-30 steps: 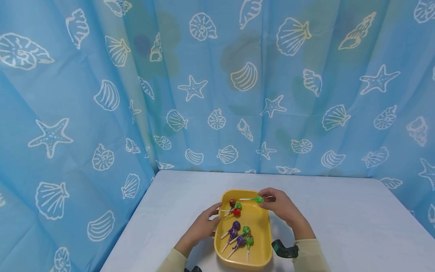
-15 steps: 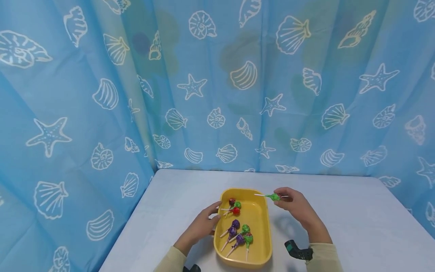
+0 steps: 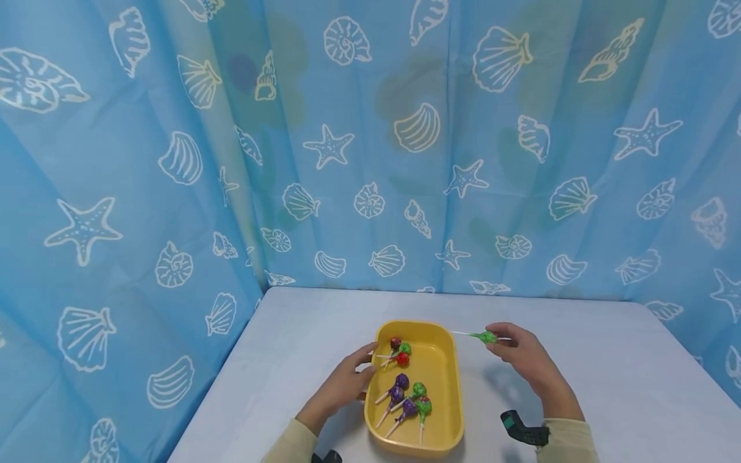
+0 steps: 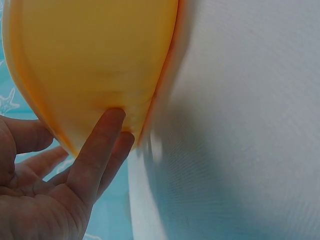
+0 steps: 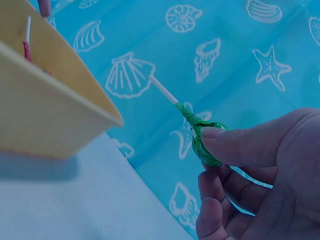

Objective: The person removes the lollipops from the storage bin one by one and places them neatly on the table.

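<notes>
A yellow tray (image 3: pixel 451 379) sits on the white table and holds several wrapped lollipops (image 3: pixel 406 397) in purple, green and red. My left hand (image 3: pixel 347 381) rests against the tray's left wall (image 4: pixel 95 65), straight fingers (image 4: pixel 100 145) touching it. My right hand (image 3: pixel 521 354) is to the right of the tray, above the table, and pinches a green-wrapped lollipop (image 3: pixel 485 336) by its head. In the right wrist view the thumb lies on the green lollipop (image 5: pixel 202 140), whose white stick points back toward the tray (image 5: pixel 50 115).
A blue curtain with shell and starfish prints (image 3: pixel 370 148) closes the table in at the back and left. The white table (image 3: pixel 613 373) stretches right of the tray. Dark wrist-camera mounts (image 3: pixel 523 432) show near both sleeves.
My right hand has carried the green lollipop rightward, from over the tray's far edge to beyond its right rim. The left hand and tray have stayed put.
</notes>
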Motion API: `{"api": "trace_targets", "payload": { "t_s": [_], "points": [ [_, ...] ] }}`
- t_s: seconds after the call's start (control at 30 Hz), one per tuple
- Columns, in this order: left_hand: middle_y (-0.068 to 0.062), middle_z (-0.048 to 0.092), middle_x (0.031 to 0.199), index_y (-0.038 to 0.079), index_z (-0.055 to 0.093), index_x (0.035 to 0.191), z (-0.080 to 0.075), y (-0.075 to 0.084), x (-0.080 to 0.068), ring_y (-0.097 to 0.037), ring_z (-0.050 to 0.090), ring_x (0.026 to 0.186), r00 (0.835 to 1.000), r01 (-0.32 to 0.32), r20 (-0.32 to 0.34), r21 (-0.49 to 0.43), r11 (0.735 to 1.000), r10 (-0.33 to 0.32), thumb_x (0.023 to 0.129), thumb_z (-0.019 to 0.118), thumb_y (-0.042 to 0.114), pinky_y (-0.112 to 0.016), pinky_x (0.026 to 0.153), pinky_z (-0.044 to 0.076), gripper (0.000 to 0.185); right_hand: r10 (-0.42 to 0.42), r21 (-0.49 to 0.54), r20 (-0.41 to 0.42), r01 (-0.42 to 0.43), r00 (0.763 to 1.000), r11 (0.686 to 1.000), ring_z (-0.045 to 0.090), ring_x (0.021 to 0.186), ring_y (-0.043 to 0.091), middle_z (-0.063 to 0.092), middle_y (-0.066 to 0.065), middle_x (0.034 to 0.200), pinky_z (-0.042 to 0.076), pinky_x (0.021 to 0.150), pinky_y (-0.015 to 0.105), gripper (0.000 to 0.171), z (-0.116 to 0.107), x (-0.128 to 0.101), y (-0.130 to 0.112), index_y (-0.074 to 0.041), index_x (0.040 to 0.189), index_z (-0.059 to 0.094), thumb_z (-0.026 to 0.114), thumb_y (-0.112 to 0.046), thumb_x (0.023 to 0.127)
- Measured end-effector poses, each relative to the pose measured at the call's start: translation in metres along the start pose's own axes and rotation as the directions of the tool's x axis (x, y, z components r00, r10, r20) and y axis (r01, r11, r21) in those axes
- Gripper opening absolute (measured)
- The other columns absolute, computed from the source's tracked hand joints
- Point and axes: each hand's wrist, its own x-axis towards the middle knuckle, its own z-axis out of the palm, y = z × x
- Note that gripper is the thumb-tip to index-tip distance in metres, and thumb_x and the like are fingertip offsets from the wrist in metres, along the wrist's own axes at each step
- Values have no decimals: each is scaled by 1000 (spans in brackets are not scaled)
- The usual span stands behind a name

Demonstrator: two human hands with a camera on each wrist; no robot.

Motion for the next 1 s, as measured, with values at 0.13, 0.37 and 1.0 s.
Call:
{"api": "trace_targets", "payload": {
  "t_s": [0.13, 0.37, 1.0],
  "points": [
    [-23, 50, 145, 15, 44, 154, -1, 2, 0, -33, 67, 108, 1000, -5, -2, 9, 1000, 5, 105, 55, 12, -37, 69, 64, 51, 24, -3, -12, -24, 1000, 1000, 55, 121, 39, 54, 25, 137, 54, 99, 52, 47, -3, 1, 8, 3, 139, 52, 66, -16, 99],
    [-23, 50, 145, 17, 45, 154, -1, 2, 0, -33, 66, 109, 1000, 2, -4, 14, 1000, -2, 105, 55, 12, -38, 69, 64, 51, 45, -11, -20, -46, 999, 999, 57, 118, 40, 56, 26, 132, 57, 87, 46, 46, -4, 3, 22, 6, 137, 53, 67, -12, 97],
    [-22, 50, 145, 18, 46, 154, 0, 1, 2, -34, 66, 109, 1000, 26, -6, 2, 1000, -26, 104, 56, 12, -38, 69, 64, 51, 85, -243, -14, -86, 996, 966, 60, 107, 39, 65, 17, 109, 53, 91, 56, 33, 16, 14, 53, 6, 118, 65, 71, -5, 88]
  ]
}}
